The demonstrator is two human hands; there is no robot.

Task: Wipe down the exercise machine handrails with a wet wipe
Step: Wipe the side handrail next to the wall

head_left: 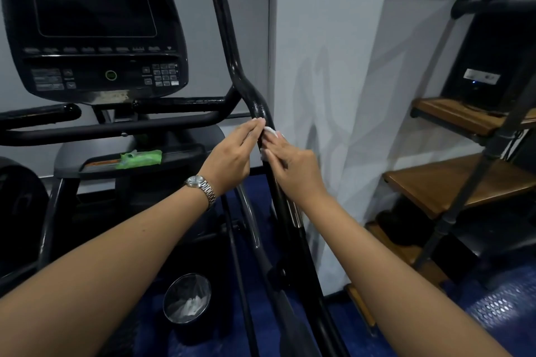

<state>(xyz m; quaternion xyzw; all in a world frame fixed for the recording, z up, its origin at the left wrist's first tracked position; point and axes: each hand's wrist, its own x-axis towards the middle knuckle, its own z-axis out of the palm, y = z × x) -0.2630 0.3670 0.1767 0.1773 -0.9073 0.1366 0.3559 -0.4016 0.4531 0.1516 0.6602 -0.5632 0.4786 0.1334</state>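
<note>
The black right handrail (232,55) of the exercise machine curves down from the top toward the floor. A white wet wipe (269,132) is wrapped on the rail at mid height. My right hand (293,165) grips the wipe against the rail from the right side. From the left, my left hand (232,156), with a metal watch on its wrist, lays its straight fingers on the same stretch of rail. The rail just above both hands looks wet and shiny.
The console (92,26) with a dark screen stands at the upper left. A green wipe packet (139,158) lies on the machine's tray. A black bin (187,301) with used wipes stands on the blue floor. Wooden steps (452,182) rise on the right, past a white wall.
</note>
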